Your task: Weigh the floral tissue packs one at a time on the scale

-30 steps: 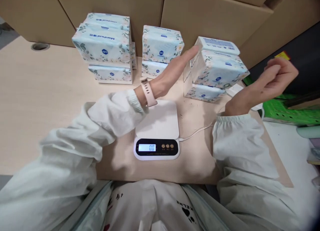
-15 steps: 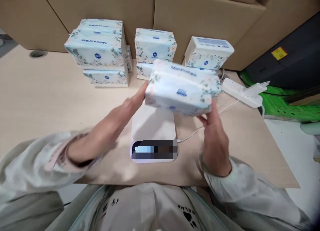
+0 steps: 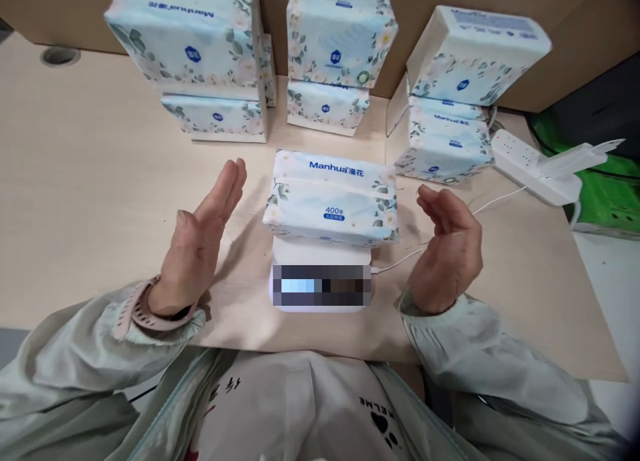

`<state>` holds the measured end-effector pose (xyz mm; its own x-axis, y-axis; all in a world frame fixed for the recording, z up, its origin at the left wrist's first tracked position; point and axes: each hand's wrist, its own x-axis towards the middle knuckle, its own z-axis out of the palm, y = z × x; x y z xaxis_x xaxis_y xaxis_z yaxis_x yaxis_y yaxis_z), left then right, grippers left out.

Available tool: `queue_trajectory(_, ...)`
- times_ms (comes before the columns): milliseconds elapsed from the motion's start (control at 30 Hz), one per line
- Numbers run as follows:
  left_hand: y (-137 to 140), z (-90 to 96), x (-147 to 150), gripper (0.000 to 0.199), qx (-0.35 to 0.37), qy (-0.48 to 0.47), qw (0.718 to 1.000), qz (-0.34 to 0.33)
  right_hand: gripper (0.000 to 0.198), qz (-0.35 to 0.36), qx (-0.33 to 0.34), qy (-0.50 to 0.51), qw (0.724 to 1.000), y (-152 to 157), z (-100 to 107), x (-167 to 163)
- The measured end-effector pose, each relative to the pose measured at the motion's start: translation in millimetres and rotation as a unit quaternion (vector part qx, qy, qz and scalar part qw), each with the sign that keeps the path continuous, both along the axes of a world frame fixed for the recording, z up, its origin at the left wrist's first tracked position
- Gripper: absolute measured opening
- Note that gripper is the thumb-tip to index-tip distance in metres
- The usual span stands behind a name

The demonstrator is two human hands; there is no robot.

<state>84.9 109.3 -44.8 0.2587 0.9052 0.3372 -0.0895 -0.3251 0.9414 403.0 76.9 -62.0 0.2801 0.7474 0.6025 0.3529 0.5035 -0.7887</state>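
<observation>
A floral pack of tissues (image 3: 333, 198) rests on a white scale (image 3: 320, 251) in front of me, its printed name facing up. The scale's display is blurred out. To the left of the pack, my left hand (image 3: 203, 238) is held upright, fingers stretched and palm inward, touching nothing. On the other side my right hand (image 3: 445, 248) also stands apart from the pack, fingers a little bent, with nothing in it. Both hands hover over the wooden table (image 3: 115, 208).
Stacks of similar tissue packs stand behind at the left (image 3: 195, 54), in the middle (image 3: 337, 41) and at the right (image 3: 450, 134). A white power strip (image 3: 535, 168) lies at the right edge, near the scale's cable (image 3: 400, 259). Cardboard boxes (image 3: 575, 21) line the back.
The tissue pack has come down from between both hands onto the scale. My hands have let go and moved apart to either side. The view has shifted closer.
</observation>
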Motion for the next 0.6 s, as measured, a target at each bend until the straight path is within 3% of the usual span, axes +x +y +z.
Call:
queue_trajectory(133,-0.6,-12.9,-5.9,0.072,-0.008,0.025,0.999,-0.031,0.044,-0.012,-0.016,-0.048,0.999,-3.1,-2.5,3.9)
queue_trajectory(300,-0.9,-14.3,-6.7,0.074,-0.017,0.044,0.997,-0.053,0.046,-0.020,-0.033,-0.111,0.993,-10.2,-0.9,10.4)
queue_trajectory(500,0.9,-13.5,-8.8,0.076,-0.006,0.049,0.998,-0.049,0.039,-0.014,0.015,-0.116,0.993,-4.2,-7.8,14.5)
queue_trajectory(600,1.9,-17.0,-11.0,0.077,0.007,0.042,0.998,-0.037,0.036,-0.020,0.008,-0.132,0.991,-4.3,-12.3,16.5)
